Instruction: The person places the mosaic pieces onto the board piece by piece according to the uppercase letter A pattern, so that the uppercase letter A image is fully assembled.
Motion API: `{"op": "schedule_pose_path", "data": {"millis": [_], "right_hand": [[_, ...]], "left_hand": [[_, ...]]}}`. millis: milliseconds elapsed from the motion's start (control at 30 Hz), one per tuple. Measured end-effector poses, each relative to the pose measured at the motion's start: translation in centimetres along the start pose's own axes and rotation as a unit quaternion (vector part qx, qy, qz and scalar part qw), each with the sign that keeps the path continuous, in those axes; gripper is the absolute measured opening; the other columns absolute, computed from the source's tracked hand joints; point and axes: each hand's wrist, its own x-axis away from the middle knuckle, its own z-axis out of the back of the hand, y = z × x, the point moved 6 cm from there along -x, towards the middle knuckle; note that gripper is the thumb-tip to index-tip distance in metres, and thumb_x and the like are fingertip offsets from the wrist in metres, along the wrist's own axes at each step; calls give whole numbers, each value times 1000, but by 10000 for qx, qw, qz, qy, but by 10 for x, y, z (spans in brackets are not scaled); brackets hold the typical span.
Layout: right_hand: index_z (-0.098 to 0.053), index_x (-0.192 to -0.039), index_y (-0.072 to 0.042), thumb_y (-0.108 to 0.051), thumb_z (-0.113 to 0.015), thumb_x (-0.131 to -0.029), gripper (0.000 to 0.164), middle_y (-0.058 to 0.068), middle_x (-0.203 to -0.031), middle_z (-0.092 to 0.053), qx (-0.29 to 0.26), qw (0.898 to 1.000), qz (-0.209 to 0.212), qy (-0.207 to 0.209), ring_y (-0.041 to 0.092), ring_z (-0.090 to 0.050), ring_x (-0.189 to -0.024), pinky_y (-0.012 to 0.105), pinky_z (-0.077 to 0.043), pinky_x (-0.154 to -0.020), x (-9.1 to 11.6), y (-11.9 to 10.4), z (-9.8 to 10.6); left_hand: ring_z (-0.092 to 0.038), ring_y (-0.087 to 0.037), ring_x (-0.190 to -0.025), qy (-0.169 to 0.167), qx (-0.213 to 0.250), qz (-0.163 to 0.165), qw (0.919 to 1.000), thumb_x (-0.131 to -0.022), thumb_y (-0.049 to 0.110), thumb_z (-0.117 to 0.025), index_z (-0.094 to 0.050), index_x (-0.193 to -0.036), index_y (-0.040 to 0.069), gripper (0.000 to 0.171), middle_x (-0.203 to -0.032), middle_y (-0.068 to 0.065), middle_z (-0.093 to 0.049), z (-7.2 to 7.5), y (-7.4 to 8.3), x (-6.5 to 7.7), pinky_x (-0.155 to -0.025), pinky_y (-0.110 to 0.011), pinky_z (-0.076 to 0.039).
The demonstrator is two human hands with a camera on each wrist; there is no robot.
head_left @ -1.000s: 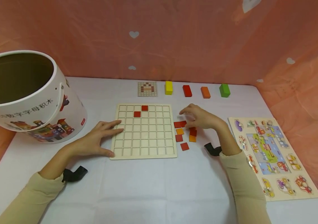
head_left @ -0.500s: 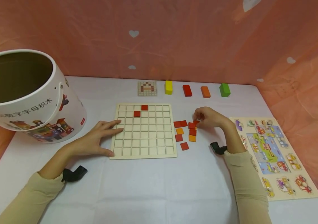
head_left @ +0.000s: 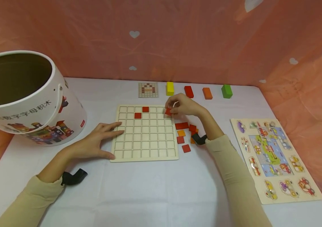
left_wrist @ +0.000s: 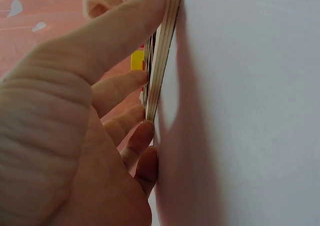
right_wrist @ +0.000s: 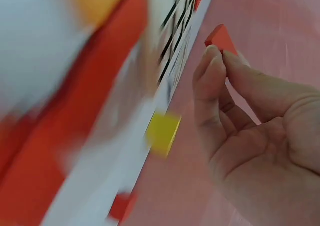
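A square wooden grid board (head_left: 146, 137) lies in the middle of the table. Two red tiles sit in its cells, one red tile (head_left: 145, 109) in the top row and another red tile (head_left: 137, 115) in the row below. My left hand (head_left: 95, 142) rests at the board's left edge with fingers spread, fingertips on its rim, as the left wrist view also shows. My right hand (head_left: 184, 105) is over the board's upper right corner. Its thumb and index finger pinch a red square tile (right_wrist: 221, 38), held above the board.
Loose red and orange tiles (head_left: 180, 140) lie right of the board. Behind it are a small pattern card (head_left: 148, 90) and yellow (head_left: 170, 89), red (head_left: 189, 91), orange (head_left: 207, 93) and green blocks (head_left: 227, 91). A white bucket (head_left: 73, 110) stands left, a picture puzzle (head_left: 251, 126) right.
My right hand has picked a red tile from the loose pile and carried it left to the board's upper right corner. The left hand has stayed in place.
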Motion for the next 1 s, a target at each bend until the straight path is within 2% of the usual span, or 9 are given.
{"op": "schedule_pose_path", "data": {"millis": [133, 267, 433, 667, 767, 833, 867, 933, 1000], "right_hand": [[-69, -102, 6, 9, -62, -90, 14, 13, -88, -60, -34, 9991, 199, -371, 26, -53, -85, 29, -47, -75, -28, -16, -17], [-70, -102, 8, 11, -62, -88, 16, 14, -88, -63, -79, 9981, 299, -529, 24, -52, -82, 28, -47, -75, -42, -21, -28], [-70, -104, 8, 12, -64, -88, 17, 15, -90, -63, -254, 9980, 75, -572, 23, -53, -81, 29, -49, -74, -47, -19, -35], [-69, -110, 5, -5, -65, -95, 18, 13, -99, -67, 40, 9990, -187, -402, 25, -56, -89, 30, -48, -80, -38, -19, -36], [-67, -118, 4, -10, -63, -98, 25, 15, -112, -66, 505, 9983, -183, -208, 27, -58, -99, 34, -49, -88, -27, -20, -36], [-64, -128, 2, -16, -63, -99, 34, 16, -128, -61, 1049, 9943, -144, -119, 30, -54, -114, 41, -46, -97, -18, -23, -39], [-60, -133, 1, -18, -62, -99, 39, 17, -137, -56, 1383, 9903, -113, -117, 33, -49, -124, 46, -42, -101, -13, -24, -42], [-49, -145, -2, -27, -62, -100, 54, 15, -155, -39, 2066, 9781, -107, -235, 36, -29, -143, 55, -31, -110, -3, -27, -50], [-36, -154, -7, -37, -61, -99, 67, 11, -164, -21, 2652, 9626, -205, -519, 36, -8, -151, 63, -18, -113, 7, -28, -60]], "left_hand": [[-30, -26, -125, 8, 0, 5, 10000, -72, 46, -87, -48, -148, 8, 93, -163, -10, -23, 0, 0, 0, -99, -58, -31], [-30, -26, -125, -5, 1, 25, 10000, -72, 46, -87, -48, -148, 9, 94, -163, -10, -22, -1, 0, 0, -99, -57, -31], [-30, -28, -126, -15, -31, -16, 10000, -72, 47, -87, -49, -148, 9, 93, -163, -11, -23, 0, 1, 1, -100, -59, -30], [-30, -28, -126, -24, -11, -42, 10000, -72, 47, -87, -49, -148, 9, 93, -163, -11, -23, 0, 2, 1, -100, -59, -30], [-29, -27, -127, -20, 10, -75, 10000, -72, 47, -87, -50, -147, 9, 92, -163, -11, -23, -1, 2, 1, -100, -59, -29], [-29, -28, -128, -19, 36, -77, 10000, -72, 46, -87, -50, -147, 9, 92, -163, -11, -23, -1, 3, 0, -101, -60, -29], [-29, -29, -128, -21, 48, -75, 10000, -72, 46, -86, -50, -147, 9, 92, -163, -11, -23, -1, 3, 1, -101, -60, -29], [-29, -29, -128, -25, 60, -49, 10000, -73, 46, -86, -49, -148, 9, 92, -163, -11, -23, -1, 4, 1, -101, -61, -29], [-29, -30, -128, -25, 56, -29, 10000, -72, 46, -86, -49, -148, 9, 92, -163, -11, -23, 0, 4, 2, -101, -61, -29]]}}
